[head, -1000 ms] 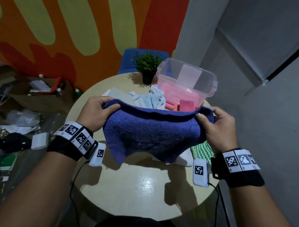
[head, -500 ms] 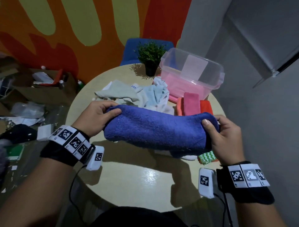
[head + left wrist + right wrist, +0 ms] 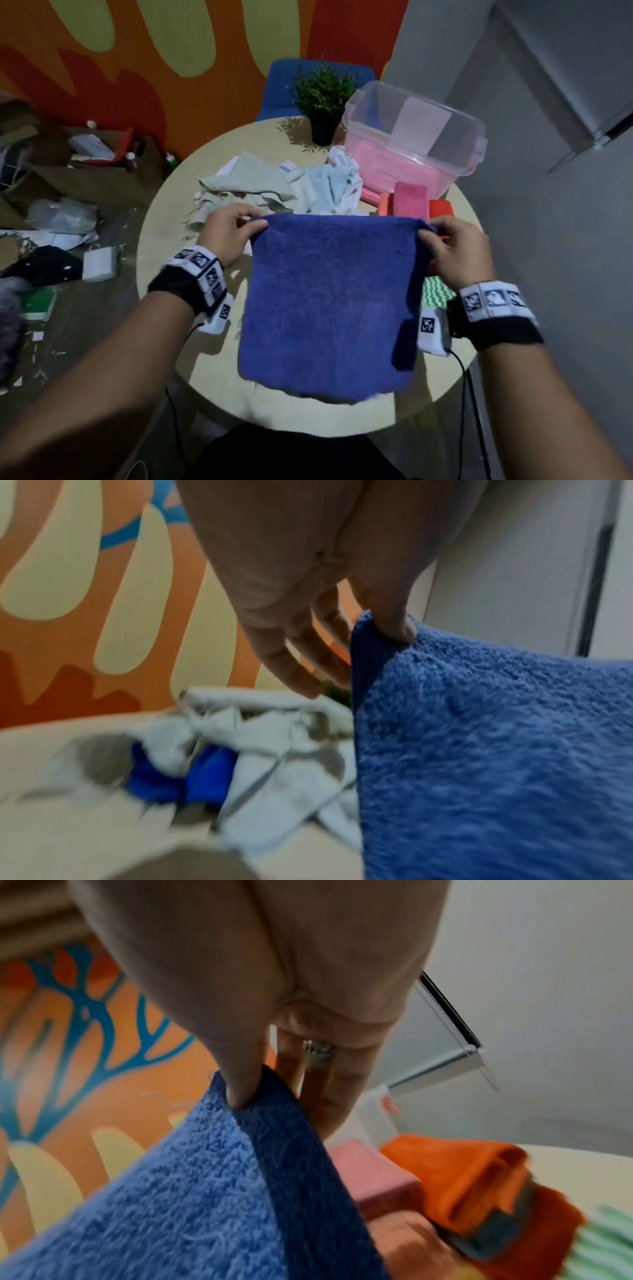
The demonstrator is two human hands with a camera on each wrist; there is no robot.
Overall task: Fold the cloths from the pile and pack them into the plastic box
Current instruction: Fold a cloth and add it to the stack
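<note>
Currently the blue towel (image 3: 329, 301) hangs spread out above the near half of the round table (image 3: 164, 212), held up by its two top corners. Left hand (image 3: 227, 236) pinches the left corner — thumb on the near face, other fingers extended behind the cloth in the left wrist view. Right hand (image 3: 452, 250) pinches the right corner the same way, thumb (image 3: 240, 1093) pressed into the hem. Behind the towel lies the pile of pale cloths (image 3: 274, 185), unfolded. To its right sit folded pink and orange cloths (image 3: 411, 202), just in front of the clear plastic box (image 3: 414, 137) — pink contents inside. A potted plant (image 3: 322, 99) stands left of the box.
</note>
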